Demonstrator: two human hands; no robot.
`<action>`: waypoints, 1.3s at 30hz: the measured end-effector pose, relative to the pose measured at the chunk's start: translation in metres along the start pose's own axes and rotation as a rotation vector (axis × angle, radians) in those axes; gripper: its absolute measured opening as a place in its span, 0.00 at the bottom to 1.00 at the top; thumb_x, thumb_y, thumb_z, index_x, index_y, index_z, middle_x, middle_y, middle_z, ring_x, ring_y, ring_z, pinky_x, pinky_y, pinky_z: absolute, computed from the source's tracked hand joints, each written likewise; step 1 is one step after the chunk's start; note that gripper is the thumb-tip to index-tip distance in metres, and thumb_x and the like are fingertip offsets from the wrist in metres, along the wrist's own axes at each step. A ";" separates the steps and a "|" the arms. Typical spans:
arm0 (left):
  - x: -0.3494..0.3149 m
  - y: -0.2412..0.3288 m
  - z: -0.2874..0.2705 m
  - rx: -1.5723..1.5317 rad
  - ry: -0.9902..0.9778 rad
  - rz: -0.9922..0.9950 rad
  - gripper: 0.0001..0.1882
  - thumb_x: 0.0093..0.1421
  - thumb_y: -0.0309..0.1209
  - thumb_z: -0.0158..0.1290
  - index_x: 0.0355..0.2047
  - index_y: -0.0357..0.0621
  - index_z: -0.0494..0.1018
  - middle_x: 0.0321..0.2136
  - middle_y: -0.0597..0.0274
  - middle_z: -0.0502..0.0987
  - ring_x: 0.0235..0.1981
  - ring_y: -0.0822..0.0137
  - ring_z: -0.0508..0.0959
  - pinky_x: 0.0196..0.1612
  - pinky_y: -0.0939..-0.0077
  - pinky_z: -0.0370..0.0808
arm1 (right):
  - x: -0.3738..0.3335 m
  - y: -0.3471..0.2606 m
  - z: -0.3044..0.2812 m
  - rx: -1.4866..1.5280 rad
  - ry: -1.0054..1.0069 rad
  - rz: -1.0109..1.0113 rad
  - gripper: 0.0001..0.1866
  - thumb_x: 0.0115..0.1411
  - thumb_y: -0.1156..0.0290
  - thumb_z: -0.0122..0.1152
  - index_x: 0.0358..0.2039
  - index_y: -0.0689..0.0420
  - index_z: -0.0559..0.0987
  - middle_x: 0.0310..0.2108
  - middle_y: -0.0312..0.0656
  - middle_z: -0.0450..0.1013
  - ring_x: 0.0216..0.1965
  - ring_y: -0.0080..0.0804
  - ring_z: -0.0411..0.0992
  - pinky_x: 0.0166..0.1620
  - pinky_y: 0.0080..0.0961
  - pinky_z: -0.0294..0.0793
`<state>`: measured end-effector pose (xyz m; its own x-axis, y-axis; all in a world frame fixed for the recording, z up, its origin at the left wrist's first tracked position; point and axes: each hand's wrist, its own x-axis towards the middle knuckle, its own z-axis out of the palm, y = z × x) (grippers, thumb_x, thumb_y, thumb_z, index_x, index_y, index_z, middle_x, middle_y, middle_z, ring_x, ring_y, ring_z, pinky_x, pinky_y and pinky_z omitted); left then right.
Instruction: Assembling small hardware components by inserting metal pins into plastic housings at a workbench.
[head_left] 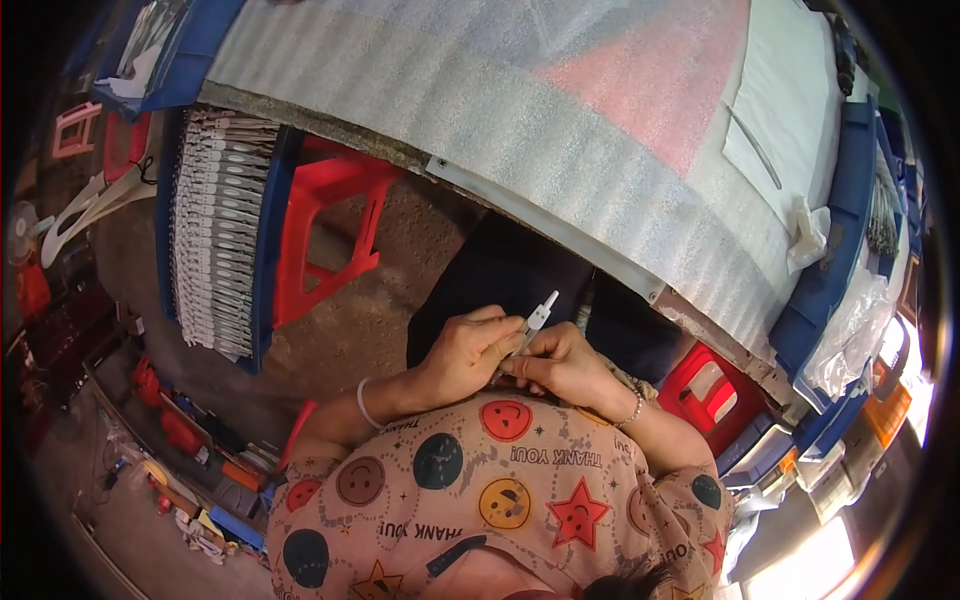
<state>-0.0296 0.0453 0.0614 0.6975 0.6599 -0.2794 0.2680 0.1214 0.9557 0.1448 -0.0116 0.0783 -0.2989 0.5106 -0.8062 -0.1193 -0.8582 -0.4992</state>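
Note:
In front of my chest, both hands meet around a slim white piece with a narrow tip and small dark openings (538, 315). It points up and away toward the table. My left hand (465, 350) is closed, its fingers and thumb pinching the piece from the left. Against its lower end press the thumb and bent fingers of my right hand (568, 365). The fingers hide that lower end, so its exact kind does not show. To the left, a blue tray (262, 250) holds stacked rows of white and silver slender pieces (222, 230).
Ahead stands a table covered with pale foam sheet (480, 110), its metal-trimmed edge (540, 235) close beyond my hands. On it lie a white cloth (780, 120) and a thin curved strip (755, 150). Red stools (330, 225) and blue bins (825, 250) stand around.

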 end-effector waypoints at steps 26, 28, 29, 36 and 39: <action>0.001 0.008 -0.030 0.112 -0.003 0.069 0.05 0.59 0.21 0.52 0.35 0.32 0.73 0.23 0.51 0.69 0.22 0.55 0.74 0.23 0.69 0.68 | 0.015 -0.016 0.012 0.034 -0.059 -0.014 0.09 0.55 0.79 0.55 0.21 0.66 0.81 0.19 0.40 0.76 0.17 0.17 0.69 0.22 0.12 0.67; 0.000 0.006 -0.029 0.105 -0.001 0.072 0.06 0.59 0.20 0.53 0.37 0.30 0.73 0.23 0.51 0.69 0.21 0.60 0.72 0.23 0.72 0.68 | 0.016 -0.015 0.011 0.020 -0.077 -0.026 0.09 0.54 0.80 0.53 0.22 0.66 0.81 0.19 0.40 0.76 0.18 0.17 0.69 0.22 0.12 0.67; 0.000 0.004 -0.029 0.096 -0.002 0.083 0.08 0.60 0.20 0.52 0.39 0.31 0.73 0.24 0.54 0.71 0.22 0.63 0.73 0.23 0.73 0.68 | 0.017 -0.014 0.011 0.023 -0.077 -0.025 0.09 0.54 0.80 0.53 0.22 0.66 0.81 0.19 0.40 0.76 0.18 0.17 0.69 0.22 0.12 0.67; 0.020 -0.024 -0.038 -0.789 -0.422 -0.387 0.26 0.65 0.34 0.51 0.61 0.39 0.63 0.30 0.69 0.76 0.18 0.85 0.66 0.19 0.90 0.62 | 0.013 -0.027 0.008 0.134 -0.221 -0.006 0.08 0.58 0.71 0.62 0.31 0.63 0.83 0.23 0.37 0.77 0.21 0.15 0.70 0.23 0.11 0.67; 0.021 -0.034 -0.031 -1.085 -0.497 -0.447 0.31 0.60 0.43 0.57 0.58 0.38 0.66 0.27 0.69 0.75 0.16 0.86 0.63 0.17 0.94 0.57 | 0.013 -0.015 0.005 0.242 -0.263 0.032 0.09 0.59 0.70 0.63 0.36 0.61 0.83 0.23 0.36 0.76 0.21 0.16 0.70 0.24 0.11 0.67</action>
<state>-0.0445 0.0786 0.0263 0.9233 0.0859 -0.3744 0.0282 0.9569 0.2891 0.1381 0.0077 0.0768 -0.5357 0.4790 -0.6954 -0.3176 -0.8774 -0.3596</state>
